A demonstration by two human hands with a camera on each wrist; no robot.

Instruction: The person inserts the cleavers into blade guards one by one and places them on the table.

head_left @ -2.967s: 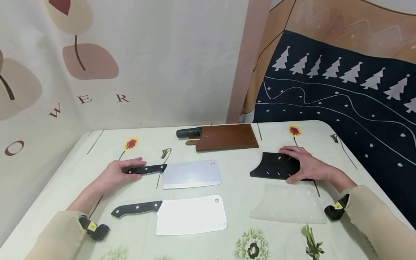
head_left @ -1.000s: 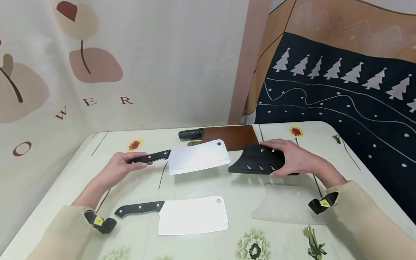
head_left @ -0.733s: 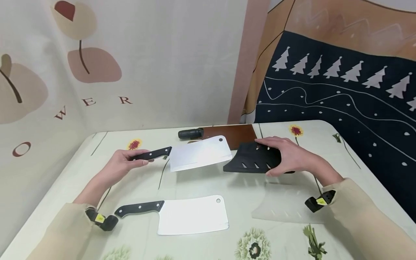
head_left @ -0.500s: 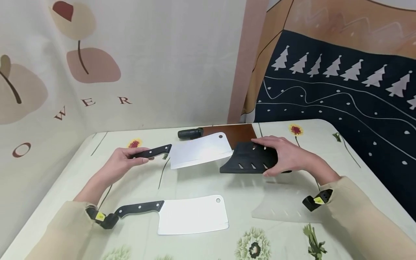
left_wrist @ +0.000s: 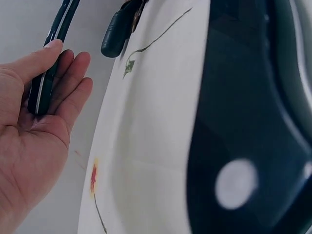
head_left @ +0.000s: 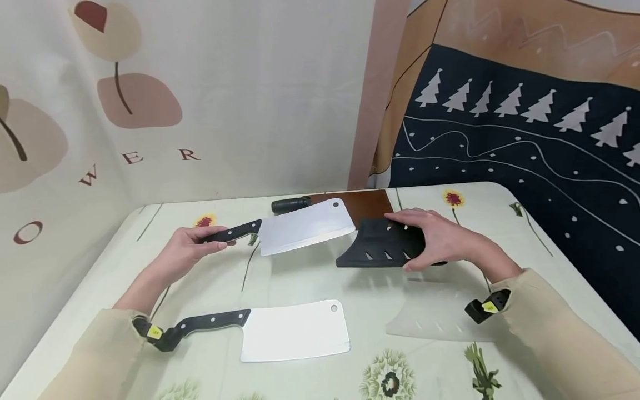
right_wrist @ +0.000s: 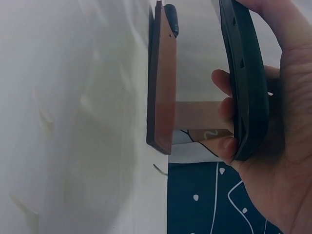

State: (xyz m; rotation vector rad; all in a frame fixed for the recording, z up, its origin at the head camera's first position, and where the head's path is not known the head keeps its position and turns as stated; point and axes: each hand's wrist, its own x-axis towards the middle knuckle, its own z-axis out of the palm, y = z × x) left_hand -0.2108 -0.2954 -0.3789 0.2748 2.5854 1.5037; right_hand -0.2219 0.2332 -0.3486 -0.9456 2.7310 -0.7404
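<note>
My left hand [head_left: 181, 256] pinches the black riveted handle of a cleaver [head_left: 306, 228] between thumb and fingers, its blade raised above the table and tilted up to the right. My right hand [head_left: 445, 239] grips a black slotted blade cover [head_left: 387, 244] around its far end, also off the table. The blade's front edge is close to the cover's curved side; whether they touch I cannot tell. In the left wrist view the handle [left_wrist: 45, 80] lies across the fingers. Fingers wrap the cover [right_wrist: 246, 78] in the right wrist view.
A second cleaver [head_left: 296, 331] lies nearer on the flowered tablecloth, its handle partly behind the left wrist camera. A translucent blade cover [head_left: 437, 311] lies at the right. Behind the raised cleaver lies a brown sheath [head_left: 370, 204] with a black handle [head_left: 291, 204] at its left end.
Both hands have lifted the cleaver and the black cover off the table. The cover has moved left and the cleaver up and slightly right, so the gap between them has shrunk. The other things stay put.
</note>
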